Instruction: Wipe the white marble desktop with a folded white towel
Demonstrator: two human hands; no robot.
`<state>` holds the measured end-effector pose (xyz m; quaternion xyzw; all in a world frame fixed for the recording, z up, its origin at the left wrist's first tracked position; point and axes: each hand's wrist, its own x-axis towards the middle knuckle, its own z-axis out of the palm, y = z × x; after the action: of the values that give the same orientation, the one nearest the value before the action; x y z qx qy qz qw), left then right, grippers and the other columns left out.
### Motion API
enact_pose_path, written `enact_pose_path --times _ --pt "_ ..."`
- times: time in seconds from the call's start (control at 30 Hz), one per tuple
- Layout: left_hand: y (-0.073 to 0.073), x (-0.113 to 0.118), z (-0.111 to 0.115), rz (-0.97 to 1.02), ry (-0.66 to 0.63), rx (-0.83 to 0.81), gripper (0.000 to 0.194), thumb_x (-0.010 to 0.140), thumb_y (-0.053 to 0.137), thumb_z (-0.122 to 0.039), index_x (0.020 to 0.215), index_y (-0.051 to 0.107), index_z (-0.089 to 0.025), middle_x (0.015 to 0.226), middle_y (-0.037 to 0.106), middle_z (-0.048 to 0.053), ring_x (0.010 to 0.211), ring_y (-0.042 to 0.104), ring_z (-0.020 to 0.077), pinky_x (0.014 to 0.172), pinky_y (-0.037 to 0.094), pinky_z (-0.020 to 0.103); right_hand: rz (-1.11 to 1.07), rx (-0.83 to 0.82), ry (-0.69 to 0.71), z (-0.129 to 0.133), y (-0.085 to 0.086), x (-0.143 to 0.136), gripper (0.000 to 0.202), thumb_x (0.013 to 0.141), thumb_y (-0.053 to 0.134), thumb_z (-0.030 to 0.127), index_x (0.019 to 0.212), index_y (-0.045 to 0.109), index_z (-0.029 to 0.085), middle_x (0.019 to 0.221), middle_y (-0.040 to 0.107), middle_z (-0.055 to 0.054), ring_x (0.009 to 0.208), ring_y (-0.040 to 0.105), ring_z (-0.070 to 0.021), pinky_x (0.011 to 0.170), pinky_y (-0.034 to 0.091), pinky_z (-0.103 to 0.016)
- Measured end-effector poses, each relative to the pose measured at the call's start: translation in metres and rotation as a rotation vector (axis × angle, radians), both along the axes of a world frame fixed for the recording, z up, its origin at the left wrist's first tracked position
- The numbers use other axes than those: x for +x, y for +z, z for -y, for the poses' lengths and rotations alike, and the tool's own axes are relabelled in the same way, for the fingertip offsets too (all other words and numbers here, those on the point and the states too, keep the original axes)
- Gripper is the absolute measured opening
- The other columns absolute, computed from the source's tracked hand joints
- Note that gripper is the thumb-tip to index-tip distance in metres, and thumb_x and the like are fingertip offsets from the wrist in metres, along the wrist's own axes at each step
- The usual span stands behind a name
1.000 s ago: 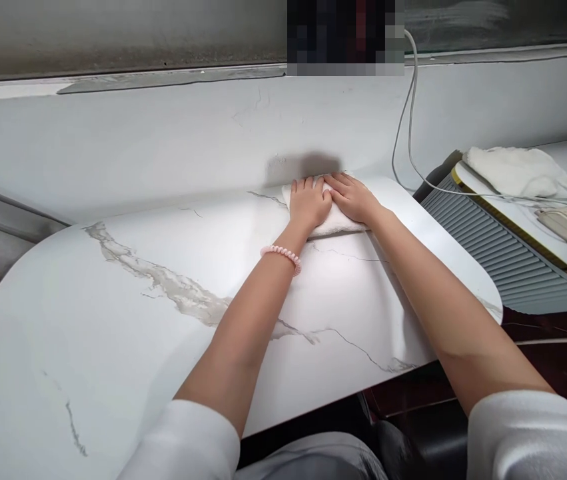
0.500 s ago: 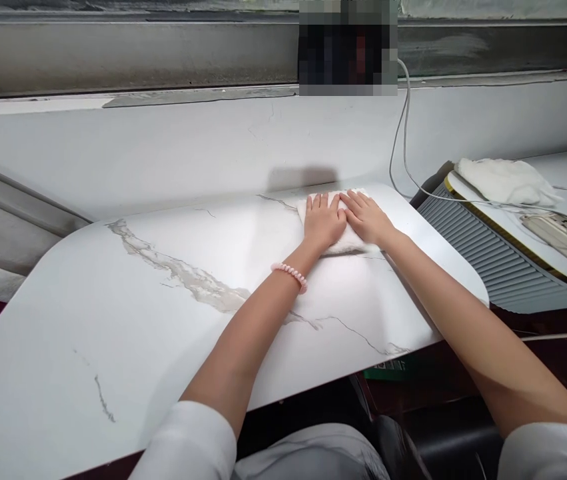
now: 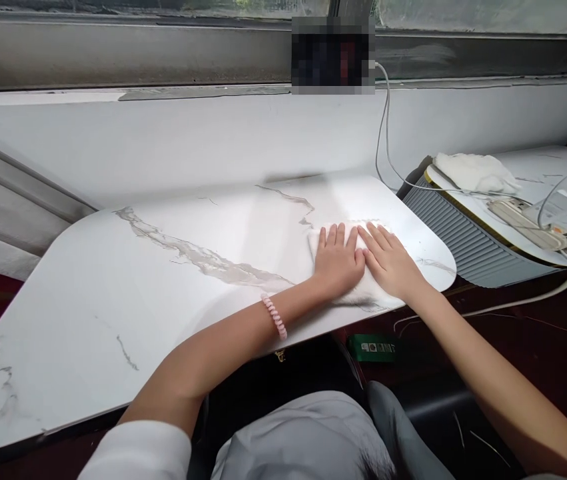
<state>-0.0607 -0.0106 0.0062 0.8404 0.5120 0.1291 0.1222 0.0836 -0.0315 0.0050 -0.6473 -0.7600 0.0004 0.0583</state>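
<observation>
Marble-veined tabletop [image 3: 163, 300], left hand [image 3: 339, 265] and right hand [image 3: 389, 261] flat, uncurled, on white cloth [image 3: 370, 289]; green box [image 3: 372, 348], label illegible

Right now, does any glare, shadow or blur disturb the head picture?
Head view: glare brightens the white, marble-patterned tabletop beyond the white fabric cloth; a soft shadow falls low on the plain white wall; coarse pixelation hides something before the grey metal window frame; no strong blur stands out.
</observation>
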Motion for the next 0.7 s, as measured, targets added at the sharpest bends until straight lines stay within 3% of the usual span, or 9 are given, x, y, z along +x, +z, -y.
enact_pose_path --times 0.2,0.37,0.53,0.7 --pt "0.001 0.005 0.039 0.004 -0.068 0.002 0.056 0.105 0.026 -0.034 0.155 0.031 -0.012 0.163 0.028 0.015 0.152 0.020 0.0280 0.126 0.012 0.049 -0.025 0.019 -0.023 0.048 0.001 0.010 0.059 0.103 0.019 0.039 0.155 0.035 0.017 0.163 0.030 -0.009 0.152 0.024 -0.0273 0.122 0.027 -0.052" --pt "-0.001 0.022 0.053 0.008 -0.124 0.039 0.056 0.104 0.029 -0.033 0.154 0.033 -0.008 0.161 0.030 0.019 0.151 0.022 0.0310 0.125 0.014 0.050 -0.046 0.065 -0.039 0.067 -0.004 0.029 0.060 0.104 0.016 0.042 0.155 0.035 0.019 0.163 0.030 -0.009 0.151 0.024 -0.0272 0.122 0.028 -0.054" --pt "-0.004 0.054 0.039 0.055 -0.140 0.068 0.058 0.102 0.032 -0.034 0.152 0.035 -0.006 0.159 0.034 0.020 0.151 0.024 0.0317 0.126 0.014 0.049 -0.051 0.065 -0.044 0.053 -0.010 0.070 0.062 0.102 0.015 0.047 0.156 0.033 0.023 0.163 0.032 -0.008 0.151 0.026 -0.0275 0.121 0.029 -0.056" --pt "-0.002 0.087 0.002 0.070 -0.101 0.050 0.055 0.102 0.031 -0.033 0.151 0.038 -0.009 0.159 0.036 0.017 0.150 0.027 0.0289 0.126 0.013 0.047 -0.054 0.024 -0.043 0.007 -0.013 0.107 0.060 0.101 0.016 0.047 0.158 0.029 0.029 0.164 0.029 -0.003 0.151 0.025 -0.0266 0.122 0.027 -0.058"
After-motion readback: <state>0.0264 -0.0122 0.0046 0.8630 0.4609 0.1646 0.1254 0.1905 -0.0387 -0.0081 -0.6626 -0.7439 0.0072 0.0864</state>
